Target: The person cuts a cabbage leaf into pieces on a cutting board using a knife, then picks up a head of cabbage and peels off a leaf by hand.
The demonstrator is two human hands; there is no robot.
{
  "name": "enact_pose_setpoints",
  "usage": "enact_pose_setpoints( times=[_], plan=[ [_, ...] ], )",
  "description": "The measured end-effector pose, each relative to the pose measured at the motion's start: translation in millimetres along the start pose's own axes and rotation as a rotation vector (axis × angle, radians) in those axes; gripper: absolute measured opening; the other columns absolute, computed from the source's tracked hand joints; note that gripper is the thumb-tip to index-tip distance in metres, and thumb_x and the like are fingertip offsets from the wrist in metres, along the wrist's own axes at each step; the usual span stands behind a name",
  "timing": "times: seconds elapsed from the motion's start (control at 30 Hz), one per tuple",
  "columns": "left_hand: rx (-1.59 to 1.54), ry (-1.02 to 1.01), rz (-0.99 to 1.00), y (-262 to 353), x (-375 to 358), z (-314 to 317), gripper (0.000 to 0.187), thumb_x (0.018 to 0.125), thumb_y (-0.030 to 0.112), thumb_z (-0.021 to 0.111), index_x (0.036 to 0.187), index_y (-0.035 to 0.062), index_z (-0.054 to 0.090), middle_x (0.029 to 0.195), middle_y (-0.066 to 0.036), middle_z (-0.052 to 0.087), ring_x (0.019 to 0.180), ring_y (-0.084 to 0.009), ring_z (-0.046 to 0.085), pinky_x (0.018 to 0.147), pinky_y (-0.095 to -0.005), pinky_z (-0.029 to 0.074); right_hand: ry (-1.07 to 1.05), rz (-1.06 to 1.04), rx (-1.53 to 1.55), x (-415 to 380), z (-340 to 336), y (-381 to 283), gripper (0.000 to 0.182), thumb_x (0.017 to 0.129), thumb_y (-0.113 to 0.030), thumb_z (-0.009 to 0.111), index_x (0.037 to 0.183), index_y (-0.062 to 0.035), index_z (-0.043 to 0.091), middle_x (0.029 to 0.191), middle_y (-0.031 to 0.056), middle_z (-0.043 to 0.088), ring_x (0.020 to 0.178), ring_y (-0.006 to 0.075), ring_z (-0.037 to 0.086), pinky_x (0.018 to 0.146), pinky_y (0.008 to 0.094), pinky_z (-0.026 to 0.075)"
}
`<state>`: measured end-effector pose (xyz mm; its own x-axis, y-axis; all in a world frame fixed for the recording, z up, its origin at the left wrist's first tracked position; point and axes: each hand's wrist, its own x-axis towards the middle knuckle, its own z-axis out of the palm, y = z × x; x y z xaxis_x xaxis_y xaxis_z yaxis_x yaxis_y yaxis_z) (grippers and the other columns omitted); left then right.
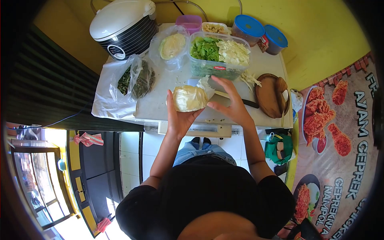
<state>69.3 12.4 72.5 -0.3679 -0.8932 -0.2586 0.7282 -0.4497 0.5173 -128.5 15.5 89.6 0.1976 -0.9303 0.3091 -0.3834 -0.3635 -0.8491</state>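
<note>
My left hand (180, 120) cups a pale cabbage piece (189, 99) from below and the left, over the front of the table. On its right side my right hand (230, 102) is spread, its thumb and index finger apart near a loose white leaf (205, 86) at the cabbage's edge. A knife (248, 103) with a dark handle lies behind my right hand, its blade partly hidden. Beyond the hands stands a clear container (218, 69) of green leaves and shredded cabbage. Some cabbage shreds (251, 79) lie on the table right of it.
On the table (160, 106) are a rice cooker (124, 28), a bag of dark greens (136, 78), a bagged cabbage half (172, 46), a purple container (189, 23), blue-lidded tubs (249, 29) and a wooden mortar (270, 96). A green bag (279, 148) is below right.
</note>
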Motion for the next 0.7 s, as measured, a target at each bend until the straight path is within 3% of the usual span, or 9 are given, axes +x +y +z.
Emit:
enact_pose_setpoints(
  times=[0.03,0.07,0.13,0.23,0.37,0.43,0.57,0.7],
  plan=[
    [-0.001,0.001,0.0,-0.4,-1.5,1.2,0.078,0.092,0.068,0.031,0.134,0.0033,0.04,0.133,-0.022,0.048,0.122,-0.037,0.05,0.101,-0.0472,0.045,-0.043,-0.095,0.016,-0.2,4.2,-3.6,0.082,0.072,-0.03,0.081,0.141,-0.0109,0.041,0.137,0.0165,0.044,0.127,0.0295,0.043,0.101,0.0385,0.04],
    [0.013,-0.014,-0.029,-0.1,-3.6,3.5,0.075,0.092,0.067,0.031,0.134,0.0054,0.041,0.132,-0.019,0.049,0.122,-0.0334,0.051,0.101,-0.0462,0.043,-0.043,-0.093,0.017,-0.6,9.6,-5.9,0.082,0.072,-0.03,0.081,0.141,-0.0109,0.041,0.137,0.0165,0.044,0.127,0.0295,0.043,0.101,0.0385,0.04],
    [0.029,-0.029,-0.063,0.1,-6.7,3.8,0.072,0.093,0.066,0.031,0.134,0.0075,0.043,0.132,-0.016,0.05,0.121,-0.0299,0.051,0.102,-0.0452,0.041,-0.086,-0.073,0.118,-1.8,18.1,-9.0,0.069,0.076,-0.026,0.079,0.136,-0.009,0.05,0.129,0.0119,0.056,0.117,0.0231,0.054,0.098,0.0334,0.043],
    [0.097,-0.009,-0.098,3.5,-11.1,1.6,0.068,0.094,0.064,0.032,0.133,0.0096,0.043,0.13,-0.013,0.051,0.121,-0.0286,0.051,0.101,-0.044,0.042,-0.16,-0.016,0.242,-5.4,15.0,-4.3,0.065,0.077,-0.024,0.078,0.135,-0.0104,0.051,0.124,0.0106,0.061,0.108,0.0181,0.059,0.096,0.0314,0.044],
    [0.137,-0.012,-0.156,6.0,-14.6,0.3,0.064,0.095,0.06,0.036,0.133,0.009,0.043,0.13,-0.014,0.051,0.12,-0.0267,0.052,0.1,-0.0438,0.043,-0.32,0.117,0.206,-9.3,3.5,-7.3,0.072,0.073,-0.021,0.081,0.136,-0.0068,0.05,0.13,0.0089,0.058,0.113,0.0155,0.057,0.099,0.0292,0.042],
    [0.143,0.006,-0.168,6.2,-16.1,-2.0,0.063,0.095,0.059,0.037,0.133,0.0089,0.043,0.13,-0.014,0.051,0.12,-0.0263,0.052,0.1,-0.0437,0.043,-0.282,0.101,0.209,-11.2,5.1,-9.7,0.067,0.076,-0.018,0.077,0.137,-0.0127,0.05,0.121,0.0094,0.063,0.103,0.0125,0.059,0.097,0.0305,0.044],
    [0.157,-0.043,-0.177,6.5,-16.9,-4.1,0.063,0.095,0.058,0.038,0.134,0.0085,0.042,0.131,-0.013,0.05,0.12,-0.0267,0.052,0.101,-0.0434,0.044,-0.282,0.106,0.256,-11.9,7.1,-9.8,0.068,0.075,-0.015,0.075,0.138,-0.0129,0.05,0.122,0.0093,0.063,0.103,0.0131,0.06,0.098,0.0309,0.044],
    [0.201,-0.018,-0.127,3.2,-19.6,-1.8,0.064,0.095,0.058,0.038,0.135,0.008,0.04,0.132,-0.014,0.049,0.12,-0.0267,0.052,0.101,-0.044,0.044,-0.225,-0.001,0.194,-16.0,14.9,-13.2,0.073,0.074,-0.013,0.075,0.14,-0.0095,0.045,0.132,0.0112,0.056,0.113,0.0196,0.056,0.103,0.0334,0.04]
  ],
)
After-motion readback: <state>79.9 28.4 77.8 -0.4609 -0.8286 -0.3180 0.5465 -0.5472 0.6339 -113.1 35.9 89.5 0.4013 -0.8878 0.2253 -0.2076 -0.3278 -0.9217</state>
